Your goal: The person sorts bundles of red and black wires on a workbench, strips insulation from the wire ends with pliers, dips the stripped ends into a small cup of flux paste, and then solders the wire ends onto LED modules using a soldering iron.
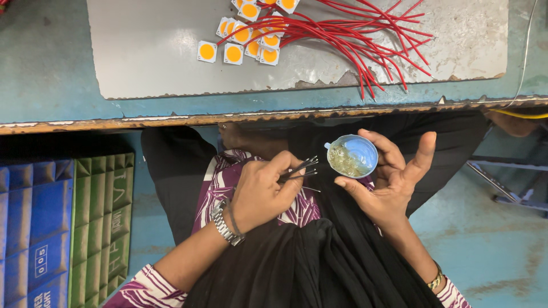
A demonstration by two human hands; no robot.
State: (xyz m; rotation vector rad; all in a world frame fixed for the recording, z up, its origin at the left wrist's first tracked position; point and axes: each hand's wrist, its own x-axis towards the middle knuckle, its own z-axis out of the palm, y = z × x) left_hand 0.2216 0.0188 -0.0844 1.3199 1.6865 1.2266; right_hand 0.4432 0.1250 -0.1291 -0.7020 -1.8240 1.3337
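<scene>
While the left hand [260, 197] pinches thin black tweezers [299, 167] shut, tips just beside the small blue cup [353, 155], I judge that cup light, shallow and easy to spill. Best held by the rim and underside, as the right hand [394, 177] does, fingers loosely curled round it. It sits over the lap, below the table's [51, 74] near edge, holding tiny pale bits.

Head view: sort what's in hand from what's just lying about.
In hand: left hand pinching thin metal pins; right hand holding small blue cup.
Lying about: square yellow chips, red wires, grey sheet, blue and green crates.
</scene>
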